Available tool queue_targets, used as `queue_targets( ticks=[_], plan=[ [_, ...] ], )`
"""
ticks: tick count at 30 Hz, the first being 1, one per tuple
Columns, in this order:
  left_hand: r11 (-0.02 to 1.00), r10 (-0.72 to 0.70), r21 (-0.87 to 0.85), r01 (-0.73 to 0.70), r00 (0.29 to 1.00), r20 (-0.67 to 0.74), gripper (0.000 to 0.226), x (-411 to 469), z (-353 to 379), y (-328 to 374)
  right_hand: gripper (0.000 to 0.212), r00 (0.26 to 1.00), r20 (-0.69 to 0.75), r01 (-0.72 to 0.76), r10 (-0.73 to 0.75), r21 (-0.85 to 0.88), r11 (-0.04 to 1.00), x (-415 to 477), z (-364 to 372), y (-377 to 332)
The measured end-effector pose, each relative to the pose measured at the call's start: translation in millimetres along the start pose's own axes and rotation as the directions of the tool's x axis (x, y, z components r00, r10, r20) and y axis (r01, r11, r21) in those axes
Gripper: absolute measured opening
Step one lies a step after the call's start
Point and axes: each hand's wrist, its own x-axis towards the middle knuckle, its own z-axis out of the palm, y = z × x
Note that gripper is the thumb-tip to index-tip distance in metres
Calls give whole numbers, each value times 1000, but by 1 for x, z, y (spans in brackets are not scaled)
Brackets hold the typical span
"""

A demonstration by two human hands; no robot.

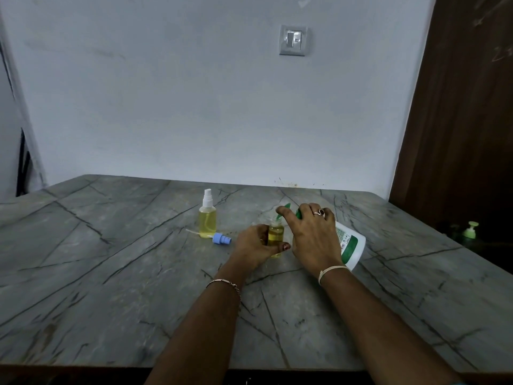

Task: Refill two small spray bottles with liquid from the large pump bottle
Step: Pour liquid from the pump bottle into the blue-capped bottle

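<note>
My left hand (254, 245) grips a small open spray bottle (275, 235) of yellow liquid that stands on the grey marble table (111, 273). My right hand (312, 234) holds the large white pump bottle (350, 247), tilted left, with its green nozzle (280, 213) right above the small bottle's mouth. A second small spray bottle (207, 218) with a white sprayer stands upright to the left, filled with yellow liquid. A loose blue spray cap (221, 239) with its thin tube lies on the table beside it.
The table's far edge meets a pale wall with a light switch (293, 40). A dark wooden door (458, 107) is at the right. A small green pump top (470, 229) shows beyond the table's right edge.
</note>
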Motion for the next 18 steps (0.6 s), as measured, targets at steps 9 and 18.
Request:
queue_targets(
  ticks=[9, 18],
  plan=[
    [999, -18, -29, 18, 1000, 2, 45, 2, 1, -2, 80, 1000, -22, 10, -11, -18, 1000, -1, 2, -1],
    [998, -21, -54, 22, 1000, 10, 47, 2, 1, -2, 78, 999, -37, 2, -3, -19, 1000, 0, 4, 0]
  ],
)
